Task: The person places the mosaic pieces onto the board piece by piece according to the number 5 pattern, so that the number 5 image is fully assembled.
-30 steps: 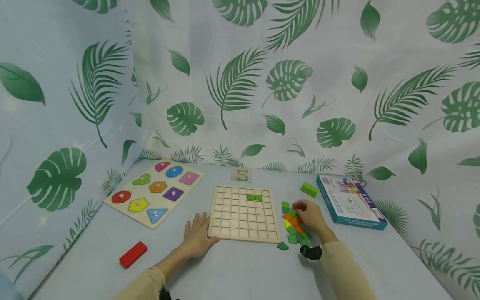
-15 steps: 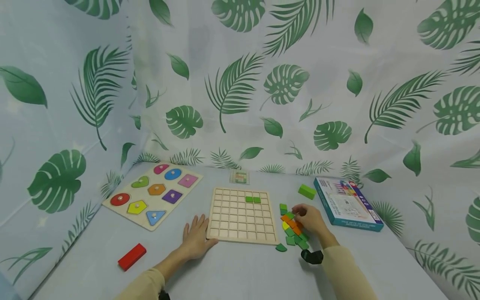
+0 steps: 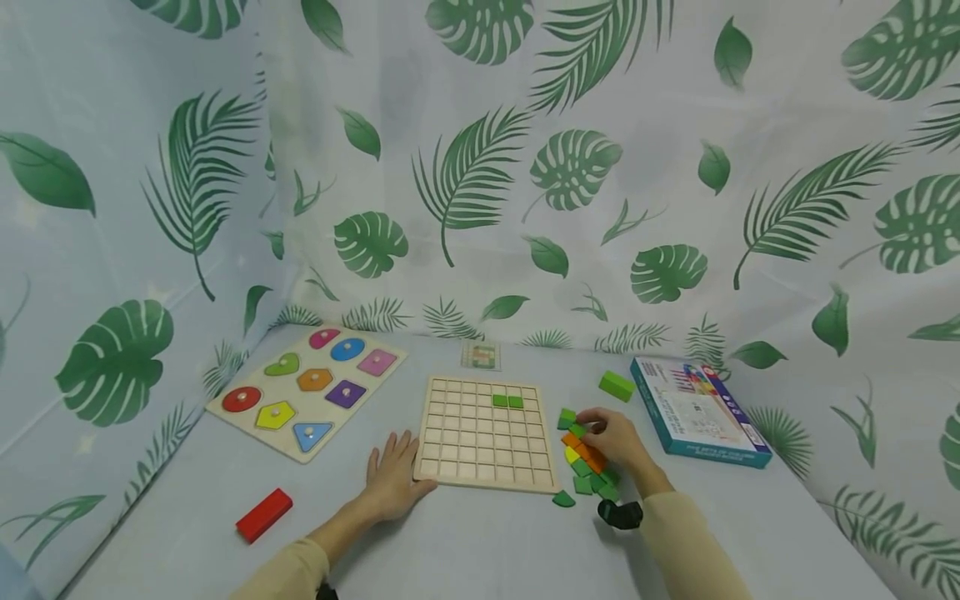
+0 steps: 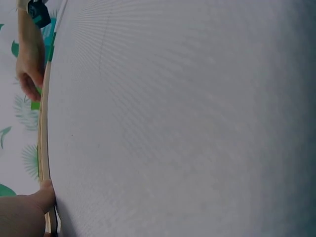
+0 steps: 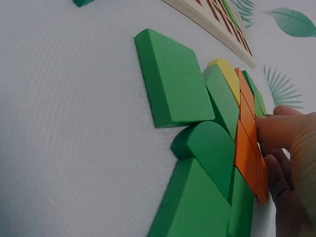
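The left hand [image 3: 392, 485] lies flat with spread fingers at the lower left corner of a wooden grid board [image 3: 486, 482]. Its thumb [image 4: 43, 196] rests on the board's edge in the left wrist view. Two green squares [image 3: 507, 402] sit in the grid's upper right cells. Right of the board, the right hand [image 3: 617, 437] is bent over a pile of green, yellow and orange wooden pieces [image 3: 595, 458]. Its fingertips are at the green pieces [image 3: 567, 418] on the far end. Beside the orange pieces [image 5: 249, 148], those fingertips are partly hidden; I cannot tell whether they pinch one.
A knob puzzle board [image 3: 292, 398] with coloured shapes lies at the left, and a red block [image 3: 264, 515] in front of it. Behind the grid lies a small pattern card [image 3: 480, 356]. A green block [image 3: 617, 386] and a flat box [image 3: 701, 410] stand at the right.
The right hand's fingertips have shifted slightly toward the far end of the pile, and the green piece there has turned. The left hand stays in place.
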`<state>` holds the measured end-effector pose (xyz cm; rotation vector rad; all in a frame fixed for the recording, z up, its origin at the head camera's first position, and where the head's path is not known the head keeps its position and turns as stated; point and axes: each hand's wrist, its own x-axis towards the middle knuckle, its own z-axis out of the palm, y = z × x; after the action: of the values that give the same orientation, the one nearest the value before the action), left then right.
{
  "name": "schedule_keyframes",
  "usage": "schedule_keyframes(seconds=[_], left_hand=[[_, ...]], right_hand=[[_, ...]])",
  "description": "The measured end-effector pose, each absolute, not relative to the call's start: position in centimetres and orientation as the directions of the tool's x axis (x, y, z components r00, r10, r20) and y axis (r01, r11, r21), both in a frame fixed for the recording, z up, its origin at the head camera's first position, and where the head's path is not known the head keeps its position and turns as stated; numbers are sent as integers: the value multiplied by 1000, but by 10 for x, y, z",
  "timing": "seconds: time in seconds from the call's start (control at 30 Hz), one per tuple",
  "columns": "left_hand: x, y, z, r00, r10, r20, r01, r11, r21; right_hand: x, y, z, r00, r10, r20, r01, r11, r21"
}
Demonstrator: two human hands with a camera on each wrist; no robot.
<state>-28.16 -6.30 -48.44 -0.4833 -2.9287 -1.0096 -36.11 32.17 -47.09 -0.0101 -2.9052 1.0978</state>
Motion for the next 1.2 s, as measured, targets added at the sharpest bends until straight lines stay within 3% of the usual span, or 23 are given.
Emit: schedule_keyframes(seconds=[0.43, 1.2], left_hand=[[-280, -63, -488, -949, 295, 109, 300, 744, 597], [-280, -65, -483, -944, 296, 143, 320, 730, 604]], right_hand=[[-361, 321, -473, -998, 62, 17, 35, 747, -664], [-380, 279, -462, -986, 18, 164, -102, 716, -690]])
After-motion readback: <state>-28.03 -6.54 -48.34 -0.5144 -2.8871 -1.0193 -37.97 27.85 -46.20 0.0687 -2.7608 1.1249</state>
